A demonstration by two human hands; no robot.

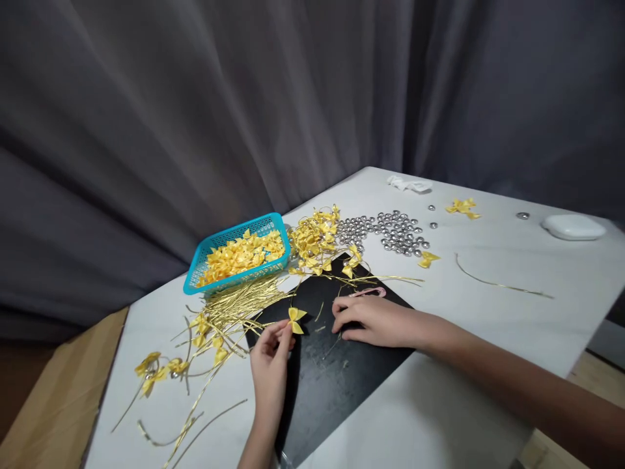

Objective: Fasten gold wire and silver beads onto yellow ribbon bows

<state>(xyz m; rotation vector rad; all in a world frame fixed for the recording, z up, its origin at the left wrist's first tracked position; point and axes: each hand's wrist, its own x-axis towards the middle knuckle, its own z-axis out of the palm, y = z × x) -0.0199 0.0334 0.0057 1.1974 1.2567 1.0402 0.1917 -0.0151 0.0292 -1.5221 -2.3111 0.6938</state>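
Observation:
A small yellow ribbon bow (295,320) is pinched between the thumb and fingers of my left hand (273,345), just above a black mat (327,397). My right hand (366,319) lies palm down over the mat's right part, its curved fingers apart and their tips at the surface. Beside its knuckles is a pink looped handle (375,292), mostly hidden by the hand. Short bits of gold wire (319,311) lie on the mat between my hands. Left of the mat spreads a bundle of gold wire ties (239,301).
A blue basket (192,281) holds many yellow bows. Beside it are a pile of bows (312,238) and silver domed beads (398,231). A white case (573,227) and crumpled white cloth (409,185) lie farther back. Loose wired bows (151,372) lie at left; grey curtains (244,104) hang behind.

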